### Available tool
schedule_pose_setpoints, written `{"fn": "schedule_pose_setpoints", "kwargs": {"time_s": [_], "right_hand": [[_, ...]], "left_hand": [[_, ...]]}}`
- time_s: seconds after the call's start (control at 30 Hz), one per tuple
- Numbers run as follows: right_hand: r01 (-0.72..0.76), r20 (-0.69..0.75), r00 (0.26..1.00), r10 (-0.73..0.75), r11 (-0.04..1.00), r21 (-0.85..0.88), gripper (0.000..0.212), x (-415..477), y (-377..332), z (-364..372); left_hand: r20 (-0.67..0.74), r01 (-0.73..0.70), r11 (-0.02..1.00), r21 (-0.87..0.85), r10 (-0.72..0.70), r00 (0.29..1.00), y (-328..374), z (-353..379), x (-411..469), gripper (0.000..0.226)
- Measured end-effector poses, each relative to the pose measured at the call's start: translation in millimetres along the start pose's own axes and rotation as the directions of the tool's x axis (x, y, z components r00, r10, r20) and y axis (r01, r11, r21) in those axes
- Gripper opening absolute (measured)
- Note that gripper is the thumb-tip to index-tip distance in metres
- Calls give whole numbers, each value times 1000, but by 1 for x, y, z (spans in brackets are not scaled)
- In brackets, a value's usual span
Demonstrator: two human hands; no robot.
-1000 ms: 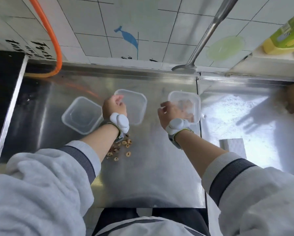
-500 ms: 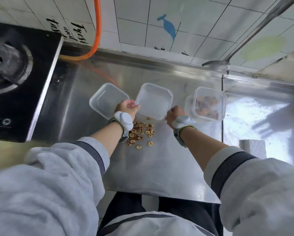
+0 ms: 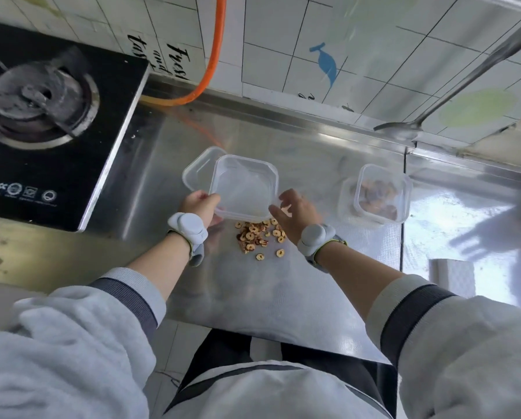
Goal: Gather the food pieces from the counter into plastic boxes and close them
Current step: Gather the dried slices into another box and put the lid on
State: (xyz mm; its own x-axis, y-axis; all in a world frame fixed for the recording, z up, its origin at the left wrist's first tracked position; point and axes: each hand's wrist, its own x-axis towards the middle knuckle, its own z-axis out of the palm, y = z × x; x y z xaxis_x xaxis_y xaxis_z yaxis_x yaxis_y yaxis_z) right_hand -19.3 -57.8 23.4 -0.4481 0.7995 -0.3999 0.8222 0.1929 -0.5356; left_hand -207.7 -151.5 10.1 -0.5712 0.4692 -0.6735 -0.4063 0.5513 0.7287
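1. Left hand (image 3: 199,206) gripping the near left corner of an empty clear plastic box (image 3: 243,187), tilted above the steel counter (image 3: 283,297).
2. Right hand (image 3: 295,211) open, fingers spread, beside the box's near right corner.
3. Dried fruit slices (image 3: 260,235) scattered mid-counter, between both wrists.
4. Loose lid (image 3: 196,169) partly under the box.
5. Filled box (image 3: 381,193) toward the counter's right edge.

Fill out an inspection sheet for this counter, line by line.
Surface: steel counter, reflective, bare at front.
Job's things: empty clear box raised over dried slices; lid behind it; filled box at right on another lid.
Clutter: white folded cloth.
Grippers: left hand grips the empty box's edge; right hand open beside it.
Cables: orange hose down the wall.
Surroundings: gas stove, tiled wall, ladle.
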Motion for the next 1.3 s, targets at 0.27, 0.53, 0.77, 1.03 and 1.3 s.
{"fn": "schedule_pose_setpoints", "kwargs": {"time_s": [0.27, 0.53, 0.77, 1.03, 1.3], "right_hand": [[218, 71, 975, -209, 856, -469, 84, -4, 28, 76], [368, 10, 891, -453, 710, -600, 70, 16, 35, 115], [400, -21, 884, -466, 780, -481, 37, 31, 19, 116], [472, 49, 859, -509, 753, -459, 28, 43, 20, 110], [479, 75, 862, -502, 756, -447, 28, 49, 23, 105]], "left_hand": [[-193, 44, 974, -223, -88, 977, -52, -81, -12, 11], [-211, 21, 975, -223, -69, 975, -95, -86, -20, 12], [-208, -33, 991, -126, 6, 978, -104, -83, -24, 28], [-209, -42, 995, -88, 22, 978, -112, -83, -26, 15], [-201, -44, 995, -85, 26, 979, -114, -82, -24, 7]]}}
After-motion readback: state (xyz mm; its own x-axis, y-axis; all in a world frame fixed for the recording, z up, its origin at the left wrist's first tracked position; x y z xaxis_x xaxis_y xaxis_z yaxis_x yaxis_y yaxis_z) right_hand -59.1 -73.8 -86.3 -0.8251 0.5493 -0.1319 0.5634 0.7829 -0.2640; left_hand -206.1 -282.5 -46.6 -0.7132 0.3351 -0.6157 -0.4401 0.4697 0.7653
